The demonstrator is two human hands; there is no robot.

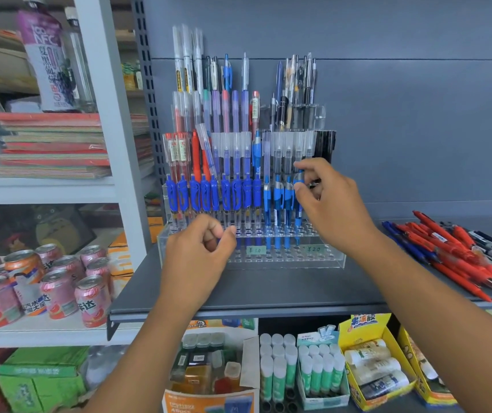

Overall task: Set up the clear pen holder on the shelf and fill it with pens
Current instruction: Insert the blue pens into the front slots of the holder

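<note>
A clear tiered pen holder (332,259) stands on the dark grey shelf (268,290), its rows packed with blue, red, black and clear-capped pens. My right hand (328,204) pinches the top of a blue pen (298,210) that stands in a hole at the right end of the blue row. My left hand (200,251) hovers in front of the holder's left side, fingers curled, with nothing visible in it. The two front rows of holes hold no pens.
A loose pile of red, blue and black pens (459,248) lies on the shelf at the right. Soda cans (57,281) and stacked notebooks (54,144) fill the white shelving at left. Glue sticks (301,368) and boxes sit below the shelf edge.
</note>
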